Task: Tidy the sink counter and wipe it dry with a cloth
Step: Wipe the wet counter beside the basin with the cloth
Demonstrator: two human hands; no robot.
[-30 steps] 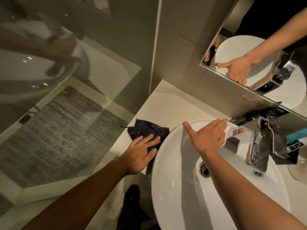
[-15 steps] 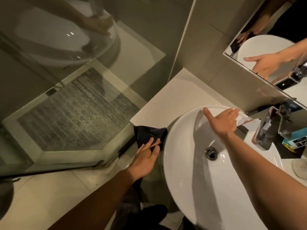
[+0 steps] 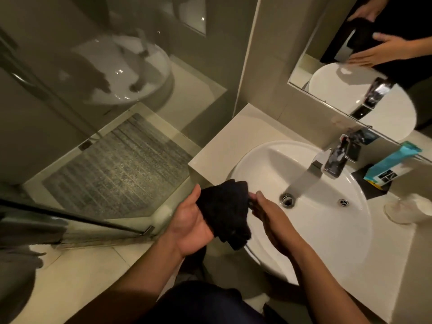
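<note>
Cloth (image 3: 224, 210) off the counter (image 3: 236, 129) now, lifted up and held between both hands at the near-left rim of the sink (image 3: 339, 230), roughly 9 o'clock from the drain (image 3: 287, 199). A second ago: flat on the counter at the left of the bowl, left hand pressing on it, right hand resting up on the far rim. Big difference. Left hand (image 3: 189, 223) now palm-up and cupped, pretty wide, cradling the cloth's left side with the thumb up along its edge; right hand (image 3: 271, 215) edge-on, fingers pinching or nudging the right side of the cloth, exact grip hard to tell from here. Probably means a refold or bunch-up before the next wipe, so wiping paused rather than done. Cloth itself crumpled into a longish wad, long axis running from about 11 o'clock down to 5 o'clock, upper end by the left thumb, lower end drooping over the sink's front rim toward the body. Over at 2 o'clock, tap (image 3: 332, 163) looking like it's running. Past it at 3 o'clock, a blue tube (image 3: 390, 164) and a glass (image 3: 404, 209) on the counter, so tidying likely not finished on that side either.
</note>
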